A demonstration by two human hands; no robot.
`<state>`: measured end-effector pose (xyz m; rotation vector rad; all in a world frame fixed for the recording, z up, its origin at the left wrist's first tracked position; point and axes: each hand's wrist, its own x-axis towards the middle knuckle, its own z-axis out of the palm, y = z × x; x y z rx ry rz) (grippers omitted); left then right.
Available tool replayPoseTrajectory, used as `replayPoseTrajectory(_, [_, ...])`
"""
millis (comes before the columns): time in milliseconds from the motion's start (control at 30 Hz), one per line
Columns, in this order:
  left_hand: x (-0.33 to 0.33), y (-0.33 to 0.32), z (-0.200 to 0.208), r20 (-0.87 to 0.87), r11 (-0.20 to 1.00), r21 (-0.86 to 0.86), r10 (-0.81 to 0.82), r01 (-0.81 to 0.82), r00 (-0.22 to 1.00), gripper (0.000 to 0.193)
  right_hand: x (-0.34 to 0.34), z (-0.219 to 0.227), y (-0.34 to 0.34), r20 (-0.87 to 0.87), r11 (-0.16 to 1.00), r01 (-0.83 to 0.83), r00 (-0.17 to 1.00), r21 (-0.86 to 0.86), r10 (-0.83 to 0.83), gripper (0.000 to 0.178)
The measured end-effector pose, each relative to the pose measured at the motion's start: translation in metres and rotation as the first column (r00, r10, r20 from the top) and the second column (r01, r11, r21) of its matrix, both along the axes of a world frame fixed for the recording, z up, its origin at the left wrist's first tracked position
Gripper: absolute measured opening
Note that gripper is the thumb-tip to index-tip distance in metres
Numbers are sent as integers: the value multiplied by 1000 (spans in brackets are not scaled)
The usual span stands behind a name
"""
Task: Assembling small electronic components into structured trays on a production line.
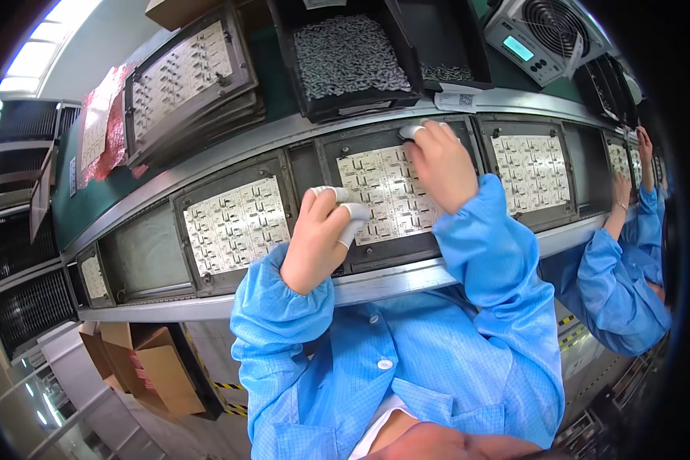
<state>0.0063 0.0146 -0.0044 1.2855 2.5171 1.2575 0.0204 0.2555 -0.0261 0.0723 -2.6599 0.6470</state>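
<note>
Both hands working the centre circuit board panel (387, 192): left hand (322, 238) curled with fingertips pinched together, right hand (437, 165) pressing its top edge; next needs precise seating.

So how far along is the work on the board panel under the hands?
Done: cannot tell; the board panel in its dark carrier frame shows no clear filled or empty spots. In hand: the right hand works at the panel's top edge, and the left hand, in white finger cots, rests at its lower left. Left: the neighbouring panel on the line lies untouched.
</note>
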Motion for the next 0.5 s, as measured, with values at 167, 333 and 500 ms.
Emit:
replayPoseTrajectory(167, [7,5,-5,-89,990,-140,-41,28,995,28,-5,-10,-6,12,994,21,1000,110,-22,16])
replayPoseTrajectory(333, [7,2,-8,-77,983,-181,-40,26,996,23,-9,-16,1,37,995,27,999,97,-30,16])
replayPoseTrajectory(500, [7,1,-6,-78,985,-165,-68,54,995,21,-9,-19,5,95,998,62,993,22,-64,13])
